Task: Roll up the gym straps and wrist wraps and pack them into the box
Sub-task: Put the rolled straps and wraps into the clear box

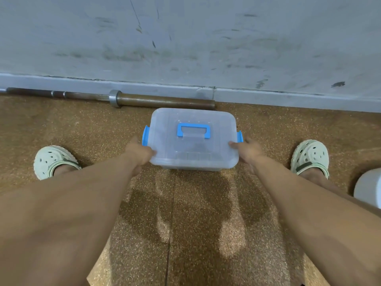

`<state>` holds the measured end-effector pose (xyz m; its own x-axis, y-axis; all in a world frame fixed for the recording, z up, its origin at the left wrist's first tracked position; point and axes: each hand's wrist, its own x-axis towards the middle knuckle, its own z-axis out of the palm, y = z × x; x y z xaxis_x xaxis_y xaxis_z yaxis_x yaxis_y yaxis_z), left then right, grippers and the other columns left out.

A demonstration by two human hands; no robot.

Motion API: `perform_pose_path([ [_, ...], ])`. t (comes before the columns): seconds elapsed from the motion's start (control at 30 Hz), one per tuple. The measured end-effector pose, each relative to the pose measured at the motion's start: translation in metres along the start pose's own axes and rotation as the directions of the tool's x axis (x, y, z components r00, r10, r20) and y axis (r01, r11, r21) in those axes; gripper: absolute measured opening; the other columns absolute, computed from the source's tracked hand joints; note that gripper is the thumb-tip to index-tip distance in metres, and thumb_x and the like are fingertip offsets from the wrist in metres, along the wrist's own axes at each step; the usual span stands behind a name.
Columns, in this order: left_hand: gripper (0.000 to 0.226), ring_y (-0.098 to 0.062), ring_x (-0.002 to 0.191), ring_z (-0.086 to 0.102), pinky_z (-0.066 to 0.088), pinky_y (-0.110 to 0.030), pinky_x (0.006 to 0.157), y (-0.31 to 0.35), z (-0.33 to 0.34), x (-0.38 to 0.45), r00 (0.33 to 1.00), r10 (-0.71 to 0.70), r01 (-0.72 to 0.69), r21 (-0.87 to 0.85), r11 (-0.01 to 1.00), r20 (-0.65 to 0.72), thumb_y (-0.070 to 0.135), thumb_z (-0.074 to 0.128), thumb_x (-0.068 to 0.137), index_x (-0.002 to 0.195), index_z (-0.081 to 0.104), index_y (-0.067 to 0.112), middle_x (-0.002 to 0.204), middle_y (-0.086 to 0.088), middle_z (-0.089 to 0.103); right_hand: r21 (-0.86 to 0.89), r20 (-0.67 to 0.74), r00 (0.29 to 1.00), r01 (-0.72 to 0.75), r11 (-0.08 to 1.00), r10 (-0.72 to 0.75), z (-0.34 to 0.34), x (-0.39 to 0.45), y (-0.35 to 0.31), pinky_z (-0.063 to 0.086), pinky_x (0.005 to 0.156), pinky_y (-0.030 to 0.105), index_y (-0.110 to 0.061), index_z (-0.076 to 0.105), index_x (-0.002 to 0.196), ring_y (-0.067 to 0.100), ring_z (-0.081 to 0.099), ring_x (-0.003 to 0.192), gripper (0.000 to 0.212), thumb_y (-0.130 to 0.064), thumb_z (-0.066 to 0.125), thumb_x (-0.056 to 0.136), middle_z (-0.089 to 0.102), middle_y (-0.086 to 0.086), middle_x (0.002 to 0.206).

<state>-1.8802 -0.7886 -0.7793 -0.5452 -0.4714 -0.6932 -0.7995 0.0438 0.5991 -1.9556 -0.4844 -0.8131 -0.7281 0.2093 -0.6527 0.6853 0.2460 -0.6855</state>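
Hands, left and right, pinch the box corners mid-frame; lift evenly, keeping clips latched.

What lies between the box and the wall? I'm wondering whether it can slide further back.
In the head view, a barbell lies on the floor along the wall, its sleeve end just behind the box.

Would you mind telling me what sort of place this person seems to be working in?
Most likely a gym or a home workout room: a barbell lies along the scuffed wall, and the floor is speckled rubber matting.
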Motion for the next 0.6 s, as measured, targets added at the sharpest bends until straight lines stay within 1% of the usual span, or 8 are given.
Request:
perform_pose_path([
  [0.03,0.093,-0.037,0.130,0.054,0.046,-0.055,0.110,0.001,0.000,0.000,1.000,-0.024,0.024,-0.048,0.999,0.004,-0.006,0.071,0.088,0.162,0.018,0.017,0.156,-0.016,0.042,-0.001,0.004,1.000,-0.003,1.000,0.003,-0.001,-0.001,0.000,0.050,0.108,0.051,-0.013,0.038,0.157,0.031,0.062,0.123,0.081,-0.023,0.080,0.088,0.058,0.011,0.146],
  [0.1,0.069,-0.034,0.124,0.058,0.046,-0.050,0.110,0.003,0.002,-0.001,0.998,-0.058,0.059,-0.099,0.993,0.010,-0.003,0.069,0.092,0.153,0.038,0.005,0.145,-0.017,0.055,-0.038,-0.006,1.000,0.030,0.999,-0.030,0.000,-0.004,-0.002,0.054,0.103,0.046,-0.012,0.053,0.146,0.028,0.066,0.113,0.061,-0.021,0.078,0.091,0.067,0.009,0.132],
  [0.17,0.053,-0.033,0.121,0.060,0.047,-0.047,0.110,0.005,0.005,-0.002,0.998,-0.069,0.068,-0.101,0.993,-0.006,-0.002,0.066,0.095,0.145,0.049,0.002,0.136,-0.015,0.061,-0.111,-0.037,0.996,0.081,0.990,-0.086,0.002,-0.008,-0.002,0.056,0.097,0.042,-0.014,0.058,0.139,0.026,0.067,0.109,0.050,-0.024,0.075,0.093,0.068,0.006,0.125],
  [0.3,0.052,-0.036,0.122,0.060,0.048,-0.053,0.108,0.006,0.005,0.003,0.997,-0.042,0.034,-0.128,0.991,-0.062,-0.001,0.068,0.093,0.141,0.050,0.011,0.137,-0.015,0.059,-0.131,-0.071,0.990,0.112,0.985,-0.122,0.007,-0.013,-0.001,0.055,0.089,0.038,-0.015,0.054,0.139,0.024,0.064,0.106,0.047,-0.024,0.071,0.096,0.066,0.005,0.122],
  [0.4,0.054,-0.035,0.123,0.059,0.049,-0.051,0.107,0.006,0.005,0.001,0.994,-0.030,0.023,-0.067,0.998,-0.103,-0.001,0.072,0.090,0.139,0.052,0.013,0.137,-0.014,0.059,-0.119,-0.100,0.986,0.120,0.986,-0.133,0.011,-0.014,0.000,0.054,0.085,0.037,-0.015,0.054,0.138,0.023,0.063,0.103,0.046,-0.022,0.070,0.096,0.064,0.004,0.119],
  [0.5,0.054,-0.032,0.127,0.057,0.046,-0.046,0.111,0.006,0.004,-0.002,0.992,-0.015,0.015,-0.001,1.000,-0.125,0.000,0.071,0.091,0.142,0.056,0.011,0.140,-0.013,0.059,-0.112,-0.137,0.979,0.135,0.984,-0.150,0.015,-0.016,0.001,0.056,0.089,0.039,-0.015,0.056,0.136,0.027,0.065,0.107,0.044,-0.021,0.071,0.095,0.067,0.004,0.120],
  [0.53,0.052,-0.031,0.124,0.058,0.047,-0.042,0.108,0.006,0.004,-0.004,0.990,-0.004,0.008,0.030,1.000,-0.143,0.001,0.071,0.092,0.141,0.057,0.012,0.140,-0.012,0.060,-0.126,-0.150,0.975,0.147,0.981,-0.166,0.016,-0.016,0.002,0.056,0.091,0.041,-0.015,0.058,0.135,0.027,0.066,0.108,0.043,-0.021,0.071,0.095,0.068,0.005,0.122],
  [0.6,0.048,-0.025,0.107,0.060,0.051,-0.035,0.092,0.009,0.005,-0.008,0.986,0.036,-0.021,0.096,0.995,-0.166,0.004,0.070,0.093,0.139,0.060,0.015,0.136,-0.010,0.063,-0.182,-0.158,0.968,0.164,0.969,-0.193,0.016,-0.018,0.001,0.057,0.094,0.045,-0.016,0.058,0.136,0.028,0.066,0.109,0.042,-0.021,0.070,0.096,0.068,0.007,0.125],
])
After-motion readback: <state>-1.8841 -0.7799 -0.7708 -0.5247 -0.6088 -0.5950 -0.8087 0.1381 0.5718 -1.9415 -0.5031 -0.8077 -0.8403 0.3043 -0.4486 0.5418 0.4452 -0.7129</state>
